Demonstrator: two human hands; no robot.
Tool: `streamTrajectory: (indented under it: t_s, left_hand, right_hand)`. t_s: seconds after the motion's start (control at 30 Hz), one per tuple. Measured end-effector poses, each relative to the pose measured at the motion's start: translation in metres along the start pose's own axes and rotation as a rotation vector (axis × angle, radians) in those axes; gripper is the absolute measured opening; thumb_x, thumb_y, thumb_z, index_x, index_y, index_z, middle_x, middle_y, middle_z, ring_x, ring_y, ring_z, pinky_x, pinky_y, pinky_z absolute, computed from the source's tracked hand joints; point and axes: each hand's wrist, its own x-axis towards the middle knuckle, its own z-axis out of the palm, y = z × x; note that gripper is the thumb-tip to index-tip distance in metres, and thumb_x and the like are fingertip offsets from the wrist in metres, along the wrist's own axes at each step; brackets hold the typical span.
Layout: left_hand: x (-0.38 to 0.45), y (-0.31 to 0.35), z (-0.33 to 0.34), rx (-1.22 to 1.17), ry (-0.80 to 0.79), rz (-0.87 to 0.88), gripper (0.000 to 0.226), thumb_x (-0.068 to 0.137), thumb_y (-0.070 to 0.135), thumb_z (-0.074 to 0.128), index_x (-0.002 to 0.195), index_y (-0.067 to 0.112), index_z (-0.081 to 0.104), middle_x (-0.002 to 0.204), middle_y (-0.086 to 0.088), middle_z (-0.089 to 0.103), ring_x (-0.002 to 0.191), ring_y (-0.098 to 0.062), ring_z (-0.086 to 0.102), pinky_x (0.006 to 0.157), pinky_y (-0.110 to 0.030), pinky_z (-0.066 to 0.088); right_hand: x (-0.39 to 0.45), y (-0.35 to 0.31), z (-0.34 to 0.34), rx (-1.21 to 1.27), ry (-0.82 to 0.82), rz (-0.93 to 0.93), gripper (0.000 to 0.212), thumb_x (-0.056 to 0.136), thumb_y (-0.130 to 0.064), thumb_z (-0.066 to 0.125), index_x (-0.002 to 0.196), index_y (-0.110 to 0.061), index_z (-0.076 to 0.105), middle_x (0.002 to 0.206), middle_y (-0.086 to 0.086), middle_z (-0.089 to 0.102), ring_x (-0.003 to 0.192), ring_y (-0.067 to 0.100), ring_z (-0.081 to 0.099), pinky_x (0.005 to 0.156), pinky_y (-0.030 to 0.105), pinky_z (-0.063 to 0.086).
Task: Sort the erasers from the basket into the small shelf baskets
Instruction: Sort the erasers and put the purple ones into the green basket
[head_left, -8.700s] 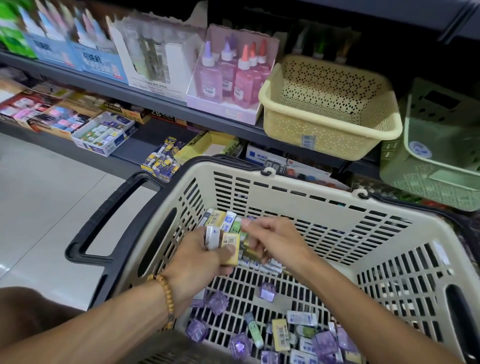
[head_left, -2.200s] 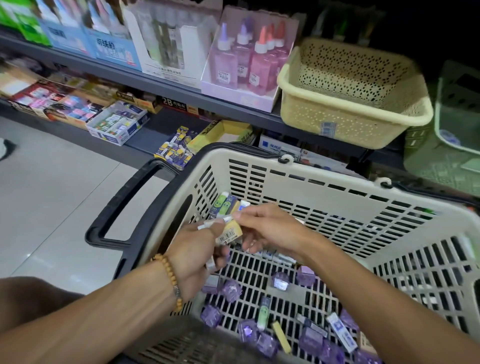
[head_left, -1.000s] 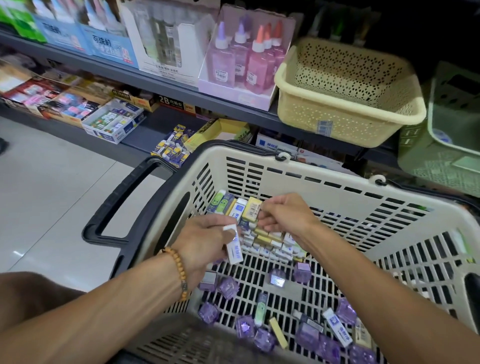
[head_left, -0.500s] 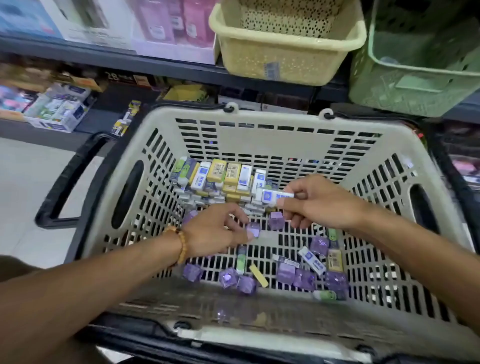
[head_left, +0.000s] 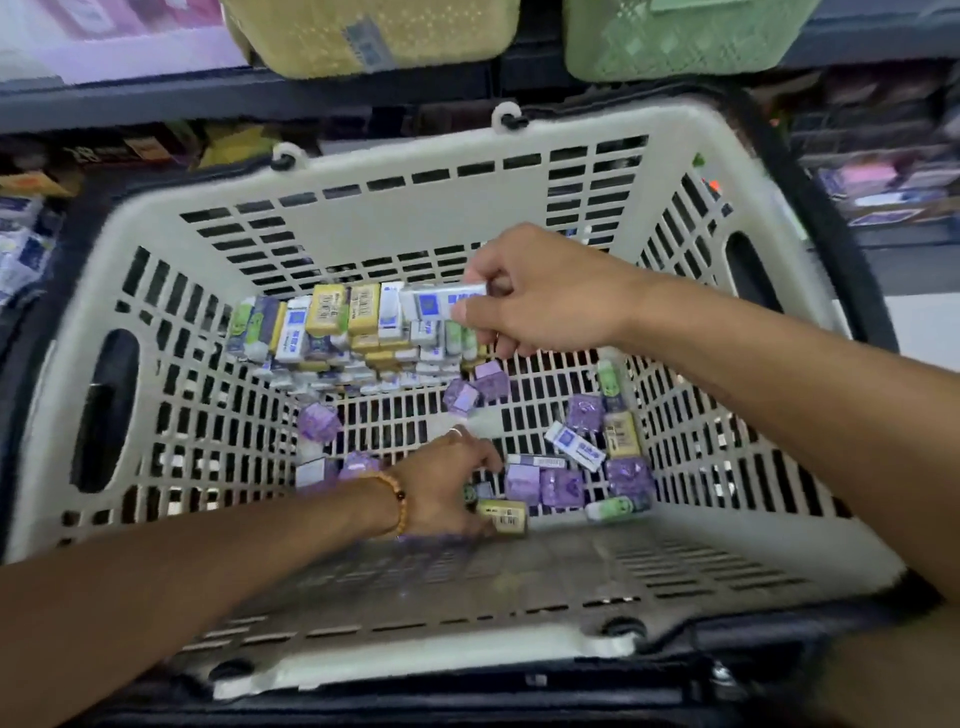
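Observation:
A cream slotted shopping basket (head_left: 395, 218) fills the view. Against its far wall stands a tidy stack of erasers (head_left: 343, 332), with yellow, white-blue and green wrappers. Loose purple cube erasers (head_left: 563, 486) and a few wrapped ones lie scattered on the floor. My right hand (head_left: 540, 296) pinches a white-and-blue eraser (head_left: 441, 304) just above the right end of the stack. My left hand (head_left: 447, 483), with a bead bracelet, reaches down among the loose erasers at the near side; its fingertips are hidden and blurred.
A yellow shelf basket (head_left: 374, 36) and a green shelf basket (head_left: 685, 41) sit on the shelf just above the far rim. Black basket handles (head_left: 826, 223) flank the sides. Boxed stationery fills the lower shelves left and right.
The view has tilted down into the basket. My right hand has lifted the white-and-blue eraser toward the stack. My left hand has moved nearer, down among the loose erasers.

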Motion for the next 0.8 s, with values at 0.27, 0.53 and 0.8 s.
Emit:
streamTrajectory:
  t_s: [0.27, 0.53, 0.8]
  left_hand:
    - [-0.005, -0.001, -0.003, 0.121, -0.024, 0.161, 0.025, 0.087, 0.029, 0.068, 0.108, 0.021, 0.059, 0.112, -0.003, 0.061, 0.103, -0.02, 0.057, 0.089, -0.034, 0.047]
    - [0.005, 0.015, -0.053, -0.526, 0.12, 0.135, 0.014, 0.086, 0.016, 0.07, 0.095, 0.021, 0.06, 0.094, 0.001, 0.066, 0.083, -0.011, 0.064, 0.07, -0.021, 0.053]
    - [0.049, 0.047, -0.015, 0.108, 0.063, 0.227, 0.043, 0.093, 0.028, 0.059, 0.134, 0.028, 0.045, 0.123, -0.001, 0.046, 0.092, -0.013, 0.05, 0.082, -0.031, 0.045]
  right_hand:
    - [0.002, 0.004, -0.002, -0.072, 0.042, -0.011, 0.02, 0.098, -0.027, 0.058, 0.086, -0.012, 0.064, 0.083, 0.004, 0.072, 0.071, 0.011, 0.072, 0.067, 0.029, 0.06]
    - [0.005, 0.003, -0.012, -0.03, 0.111, -0.014, 0.021, 0.098, -0.023, 0.057, 0.096, -0.002, 0.063, 0.087, 0.009, 0.072, 0.076, 0.019, 0.073, 0.062, 0.027, 0.06]
    - [0.006, 0.004, -0.017, -0.037, 0.134, -0.028, 0.02, 0.098, -0.022, 0.057, 0.094, -0.004, 0.061, 0.084, 0.009, 0.071, 0.071, 0.017, 0.072, 0.059, 0.026, 0.059]
